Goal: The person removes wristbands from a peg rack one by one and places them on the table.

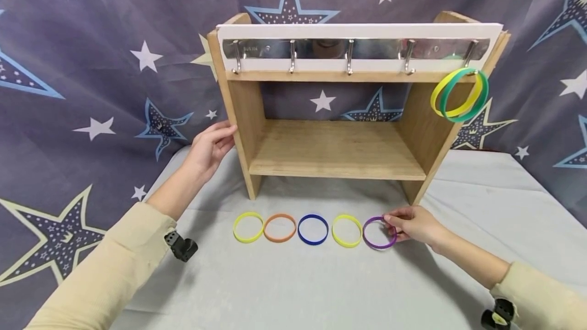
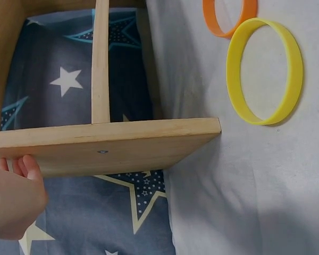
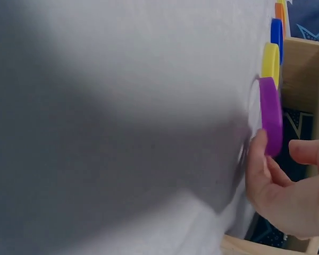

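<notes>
My right hand (image 1: pixel 415 225) is at the right edge of a purple silicone wristband (image 1: pixel 365 236) on the table. In the right wrist view, a fingertip touches the purple band (image 3: pixel 272 114), while the thumb stands a little apart from it. My left hand (image 1: pixel 211 149) rests its fingertips against the outer left side of a wooden rack (image 1: pixel 337 149). The left wrist view shows these fingers (image 2: pixel 32 167) slightly bent at the side panel. Left of the purple band lie a yellow wristband (image 1: pixel 336 236), a blue one (image 1: pixel 313 242), an orange one (image 1: pixel 279 240) and another yellow one (image 1: pixel 247 241).
A metal strip with several hooks (image 1: pixel 350 57) runs along the rack's white top board (image 1: pixel 357 30). From its rightmost hook hang a yellow band (image 1: pixel 438 90) and a green band (image 1: pixel 481 101). Pale cloth (image 1: pixel 293 289) covers the table; a starred curtain (image 1: pixel 114 29) stands behind.
</notes>
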The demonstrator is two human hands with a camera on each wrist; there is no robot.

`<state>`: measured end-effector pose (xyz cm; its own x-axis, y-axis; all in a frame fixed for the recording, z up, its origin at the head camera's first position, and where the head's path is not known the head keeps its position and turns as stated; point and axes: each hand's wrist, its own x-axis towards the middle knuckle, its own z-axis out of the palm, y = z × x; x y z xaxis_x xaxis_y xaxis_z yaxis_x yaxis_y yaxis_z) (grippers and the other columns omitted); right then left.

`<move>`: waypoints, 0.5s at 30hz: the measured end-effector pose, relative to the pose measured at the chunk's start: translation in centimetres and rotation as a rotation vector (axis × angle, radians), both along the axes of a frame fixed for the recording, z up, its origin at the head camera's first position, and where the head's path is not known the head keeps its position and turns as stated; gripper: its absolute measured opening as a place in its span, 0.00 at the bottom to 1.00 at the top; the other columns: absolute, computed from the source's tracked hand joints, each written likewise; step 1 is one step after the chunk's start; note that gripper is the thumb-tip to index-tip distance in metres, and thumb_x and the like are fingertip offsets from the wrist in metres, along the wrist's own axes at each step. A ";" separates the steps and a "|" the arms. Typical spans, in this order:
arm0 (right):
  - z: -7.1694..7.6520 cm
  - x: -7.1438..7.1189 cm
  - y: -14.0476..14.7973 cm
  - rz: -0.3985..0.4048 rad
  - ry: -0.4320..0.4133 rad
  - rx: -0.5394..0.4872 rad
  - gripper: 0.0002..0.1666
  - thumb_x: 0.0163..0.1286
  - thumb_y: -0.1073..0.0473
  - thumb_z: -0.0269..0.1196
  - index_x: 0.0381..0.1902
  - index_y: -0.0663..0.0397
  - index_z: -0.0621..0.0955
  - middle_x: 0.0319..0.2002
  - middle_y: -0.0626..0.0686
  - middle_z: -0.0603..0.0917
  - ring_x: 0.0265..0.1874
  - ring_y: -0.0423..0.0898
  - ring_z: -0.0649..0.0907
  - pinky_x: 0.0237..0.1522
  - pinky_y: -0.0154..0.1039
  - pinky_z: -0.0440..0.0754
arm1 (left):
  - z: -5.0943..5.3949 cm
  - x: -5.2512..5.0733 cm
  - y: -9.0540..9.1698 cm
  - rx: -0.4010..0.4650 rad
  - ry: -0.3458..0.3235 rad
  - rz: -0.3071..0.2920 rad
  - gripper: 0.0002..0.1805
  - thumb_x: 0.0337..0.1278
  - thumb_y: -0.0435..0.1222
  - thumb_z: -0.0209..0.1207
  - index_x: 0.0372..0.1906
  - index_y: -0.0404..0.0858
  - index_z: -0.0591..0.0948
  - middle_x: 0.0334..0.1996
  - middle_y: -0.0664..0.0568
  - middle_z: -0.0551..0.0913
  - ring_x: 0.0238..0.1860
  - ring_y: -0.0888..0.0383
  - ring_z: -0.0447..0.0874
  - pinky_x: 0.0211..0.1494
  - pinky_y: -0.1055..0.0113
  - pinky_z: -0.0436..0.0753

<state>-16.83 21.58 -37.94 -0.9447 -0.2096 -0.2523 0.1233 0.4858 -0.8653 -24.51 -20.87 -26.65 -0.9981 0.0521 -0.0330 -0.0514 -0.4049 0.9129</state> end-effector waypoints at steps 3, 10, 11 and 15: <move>0.4 -0.2 0.3 -0.011 0.029 0.043 0.23 0.72 0.61 0.57 0.53 0.81 0.73 0.33 0.59 0.87 0.30 0.37 0.84 0.34 0.35 0.87 | 0.0 -0.1 0.1 -0.012 0.007 -0.006 0.10 0.66 0.28 0.51 0.50 0.36 0.70 0.33 0.58 0.84 0.38 0.68 0.83 0.50 0.78 0.78; 2.0 -0.6 1.5 0.062 0.014 0.117 0.28 0.73 0.56 0.56 0.55 0.80 0.72 0.48 0.71 0.83 0.43 0.54 0.86 0.43 0.42 0.87 | 0.1 -0.1 0.1 -0.012 0.010 -0.006 0.10 0.65 0.28 0.51 0.50 0.36 0.70 0.32 0.59 0.84 0.38 0.68 0.83 0.51 0.78 0.77; 2.2 -0.7 1.6 0.071 0.012 0.130 0.28 0.73 0.55 0.56 0.55 0.80 0.72 0.48 0.71 0.83 0.44 0.54 0.86 0.43 0.43 0.87 | 0.0 -0.1 0.1 -0.008 0.012 -0.006 0.10 0.65 0.28 0.51 0.50 0.36 0.70 0.32 0.59 0.84 0.38 0.68 0.83 0.50 0.78 0.78; 3.1 -0.8 2.3 0.108 0.024 0.163 0.29 0.73 0.52 0.56 0.55 0.77 0.73 0.48 0.68 0.84 0.44 0.54 0.86 0.44 0.43 0.86 | -0.1 0.0 0.0 -0.001 0.017 -0.008 0.10 0.66 0.28 0.51 0.50 0.36 0.70 0.32 0.58 0.84 0.38 0.68 0.83 0.49 0.79 0.79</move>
<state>-17.62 23.91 -34.88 -0.9251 -0.2684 -0.2685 0.0427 0.6292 -0.7761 -24.51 -20.91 -26.79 -0.9981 0.0599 -0.0165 -0.0393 -0.4034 0.9142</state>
